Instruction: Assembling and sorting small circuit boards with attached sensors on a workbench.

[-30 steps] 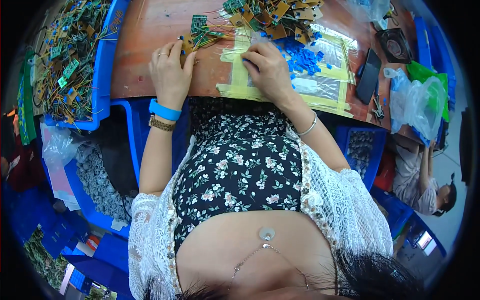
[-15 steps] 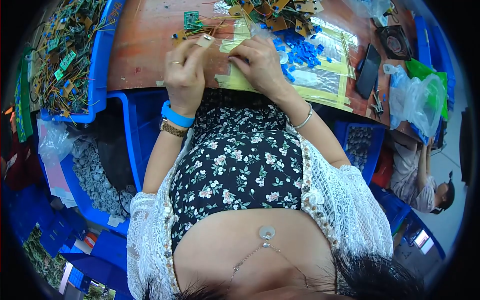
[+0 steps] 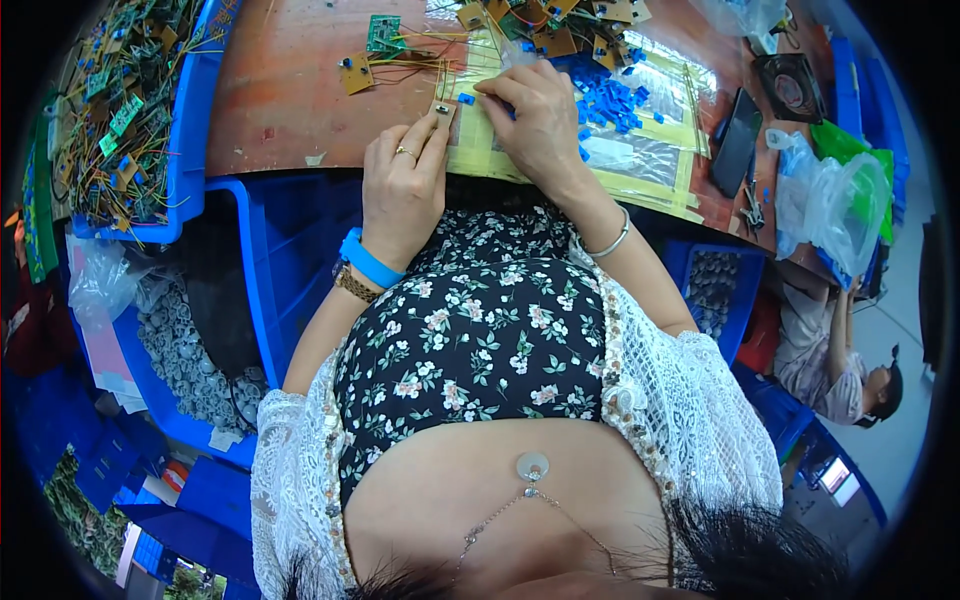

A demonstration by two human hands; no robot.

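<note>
Between the fingertips of my left hand (image 3: pixel 402 180) is a small tan circuit board (image 3: pixel 444 108) with a little dark and light switch on it. Thin yellow wires run up from the board across the bench. My right hand (image 3: pixel 535 115) is beside it, thumb and forefinger bent close together. A small blue plastic piece (image 3: pixel 466 99) shows right by those fingertips; whether they grip it I cannot tell. Just right of this hand a heap of similar blue plastic pieces (image 3: pixel 612 103) lies on the bench.
Beyond my left hand are a green circuit board (image 3: pixel 386 34) and another tan board (image 3: pixel 355 74). More wired boards (image 3: pixel 540 30) are piled at the far edge. A blue bin (image 3: pixel 192 130) of wired boards stands left. Right are a phone (image 3: pixel 738 143), a fan (image 3: pixel 789 83) and plastic bags (image 3: pixel 835 200).
My left hand has moved right and nearer with the tan board, lowering it toward the bench. My right hand has shifted slightly right, and the blue piece now shows by its fingertips.
</note>
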